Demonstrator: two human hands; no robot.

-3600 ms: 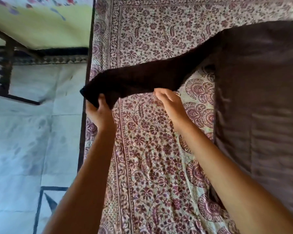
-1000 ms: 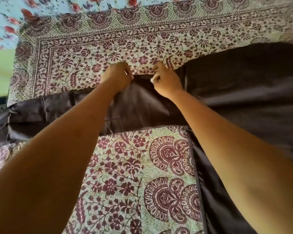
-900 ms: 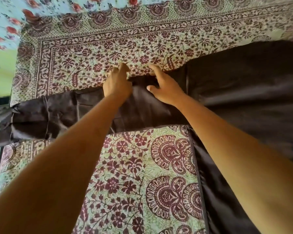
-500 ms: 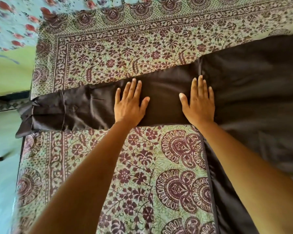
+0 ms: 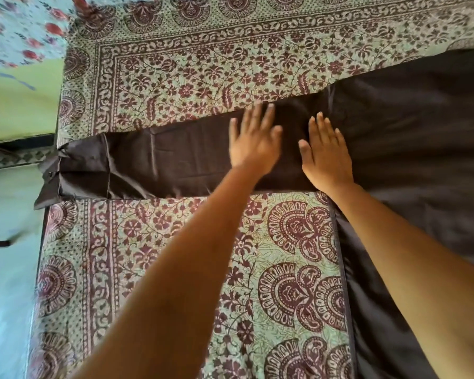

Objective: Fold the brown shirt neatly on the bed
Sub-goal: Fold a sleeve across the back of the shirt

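The brown shirt [image 5: 411,138] lies flat on the bed, its body filling the right side. One long sleeve [image 5: 159,162] stretches left across the patterned bedsheet [image 5: 192,72], and its cuff [image 5: 52,173] hangs slightly over the bed's left edge. My left hand [image 5: 253,143] rests palm down on the sleeve, fingers spread, slightly blurred. My right hand [image 5: 326,151] lies flat beside it near the shoulder seam, fingers apart. Neither hand grips the cloth.
The bed's left edge [image 5: 43,242] drops to a pale tiled floor [image 5: 6,296]. A floral cloth [image 5: 19,28] lies at the top left beyond the bed. More patterned sheet [image 5: 257,283] shows below the sleeve.
Both hands went from pinching the sleeve's upper edge to lying flat on it. In the last half second my left hand has slid right, closer to my right hand.
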